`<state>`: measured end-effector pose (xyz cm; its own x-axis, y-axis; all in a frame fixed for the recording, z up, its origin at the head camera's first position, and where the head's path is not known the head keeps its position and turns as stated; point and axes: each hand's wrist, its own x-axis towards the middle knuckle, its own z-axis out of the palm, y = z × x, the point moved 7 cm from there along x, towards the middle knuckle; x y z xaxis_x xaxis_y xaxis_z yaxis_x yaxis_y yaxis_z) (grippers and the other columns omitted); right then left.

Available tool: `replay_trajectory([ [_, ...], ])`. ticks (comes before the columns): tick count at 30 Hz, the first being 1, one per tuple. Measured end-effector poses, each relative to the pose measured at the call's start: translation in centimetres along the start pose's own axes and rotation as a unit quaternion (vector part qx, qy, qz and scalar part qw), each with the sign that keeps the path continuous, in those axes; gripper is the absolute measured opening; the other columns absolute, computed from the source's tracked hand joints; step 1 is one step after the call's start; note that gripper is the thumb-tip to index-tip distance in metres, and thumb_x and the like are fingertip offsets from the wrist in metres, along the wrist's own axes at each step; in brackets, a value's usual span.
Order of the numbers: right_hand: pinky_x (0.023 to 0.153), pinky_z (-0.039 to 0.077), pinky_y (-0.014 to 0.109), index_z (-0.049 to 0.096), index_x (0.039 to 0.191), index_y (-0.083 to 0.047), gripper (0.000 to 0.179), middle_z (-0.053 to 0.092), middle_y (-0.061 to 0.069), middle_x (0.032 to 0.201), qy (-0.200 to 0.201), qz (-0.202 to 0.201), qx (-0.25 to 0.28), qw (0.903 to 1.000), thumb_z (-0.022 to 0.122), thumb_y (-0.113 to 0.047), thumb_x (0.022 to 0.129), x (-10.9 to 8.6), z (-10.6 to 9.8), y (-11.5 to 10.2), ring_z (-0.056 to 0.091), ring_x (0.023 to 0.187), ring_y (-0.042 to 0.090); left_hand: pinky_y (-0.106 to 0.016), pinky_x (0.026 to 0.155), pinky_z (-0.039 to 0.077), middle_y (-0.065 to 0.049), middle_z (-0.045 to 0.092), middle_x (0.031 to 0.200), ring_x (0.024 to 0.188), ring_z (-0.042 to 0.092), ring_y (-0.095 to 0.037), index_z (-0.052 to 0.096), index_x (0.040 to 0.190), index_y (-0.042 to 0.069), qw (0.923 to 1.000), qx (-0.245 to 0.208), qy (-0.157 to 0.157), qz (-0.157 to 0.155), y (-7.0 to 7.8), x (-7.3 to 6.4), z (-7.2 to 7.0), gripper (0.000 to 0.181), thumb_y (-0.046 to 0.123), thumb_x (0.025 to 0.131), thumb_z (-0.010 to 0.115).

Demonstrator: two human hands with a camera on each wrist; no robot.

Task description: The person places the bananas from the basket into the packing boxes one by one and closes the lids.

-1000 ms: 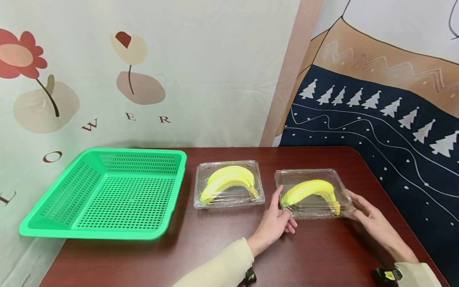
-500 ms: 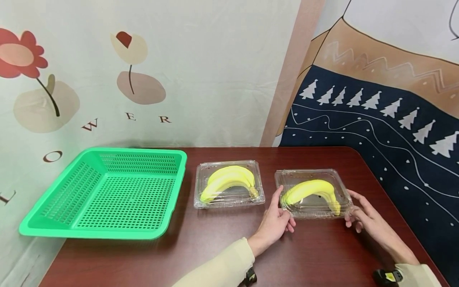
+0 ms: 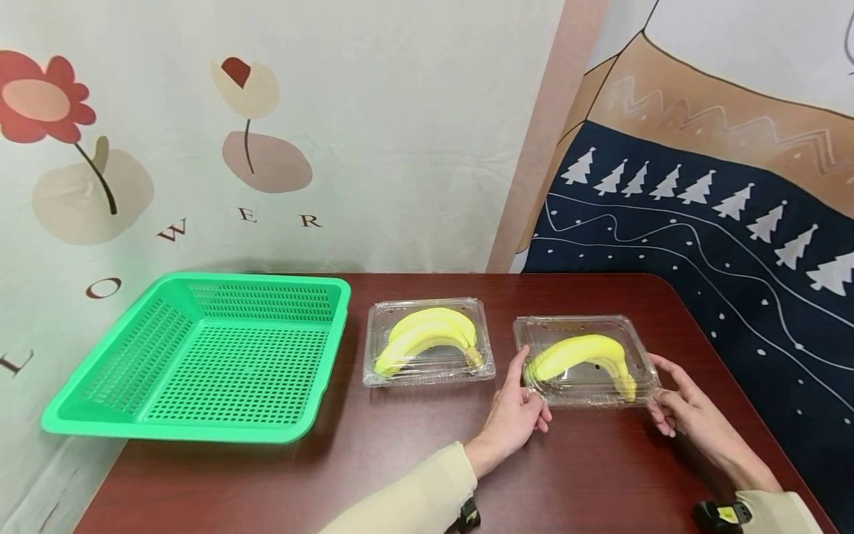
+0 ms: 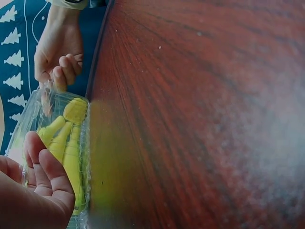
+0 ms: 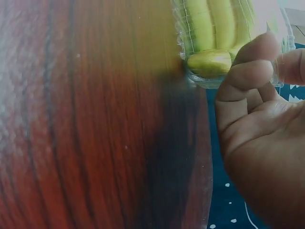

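In the head view a clear plastic clamshell box (image 3: 575, 392) with bananas (image 3: 582, 356) inside lies on the right of the table. My left hand (image 3: 510, 423) holds its near left corner, index finger stretched along the left side and thumb at the front rim. At the near right corner my right hand (image 3: 690, 415) pinches the rim, its lower fingers curled beneath. The right wrist view shows the curled fingers (image 5: 252, 74) against the box's end, beside the bananas' stem end (image 5: 209, 63). From the left wrist, both hands are seen at the box (image 4: 57, 98). The lid appears down.
A second clear clamshell box (image 3: 380, 326) with bananas stands left of the first, at mid-table. Further left is a green perforated plastic basket (image 3: 200, 432), reaching past the table's left edge. Patterned cloth (image 3: 667, 237) hangs behind the dark red table (image 3: 587, 482).
My right hand has loosened from the box's right corner, shifted slightly, and curled its lower fingers at the rim. My left hand and both boxes stay nearly in place; the view has turned slightly.
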<state>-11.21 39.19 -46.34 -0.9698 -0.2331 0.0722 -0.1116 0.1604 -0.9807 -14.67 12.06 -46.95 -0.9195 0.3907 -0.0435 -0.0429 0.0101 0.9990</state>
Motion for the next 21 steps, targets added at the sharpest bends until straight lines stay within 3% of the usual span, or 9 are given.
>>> replay_trajectory([
  [6,0.044,0.023,0.047,0.031,0.151,-0.024,0.057,0.056,-0.004,0.073,0.008,-0.002,0.004,1.0000,0.032,0.011,0.105,0.01,-0.06,0.09,0.047,0.051,0.018,-0.024,0.055,0.053,0.000,0.066,0.064,0.051,0.060,-0.006,0.025,0.164,0.020,1.0000,0.001,-0.003,0.002,-0.04,0.01,0.06,0.080,-0.008,0.095,0.053],
  [13,0.045,0.021,0.046,0.030,0.154,-0.021,0.059,0.055,-0.002,0.074,-0.010,-0.016,0.019,0.9996,0.032,0.013,0.105,0.06,0.08,-0.07,0.032,0.054,0.033,-0.028,0.054,0.055,-0.001,0.068,0.064,0.050,0.062,-0.006,0.025,0.164,0.020,0.9999,0.006,-0.006,0.007,0.11,0.01,0.16,0.080,-0.009,0.095,0.053],
  [21,0.046,0.024,0.045,0.028,0.155,-0.017,0.057,0.054,0.001,0.075,-0.022,-0.023,-0.004,0.9995,0.033,0.012,0.106,0.12,0.17,-0.53,0.033,0.055,0.033,-0.035,0.057,0.059,-0.002,0.068,0.062,0.049,0.063,-0.007,0.025,0.165,0.019,1.0000,0.005,-0.004,0.002,0.28,0.05,0.20,0.083,-0.012,0.093,0.054],
])
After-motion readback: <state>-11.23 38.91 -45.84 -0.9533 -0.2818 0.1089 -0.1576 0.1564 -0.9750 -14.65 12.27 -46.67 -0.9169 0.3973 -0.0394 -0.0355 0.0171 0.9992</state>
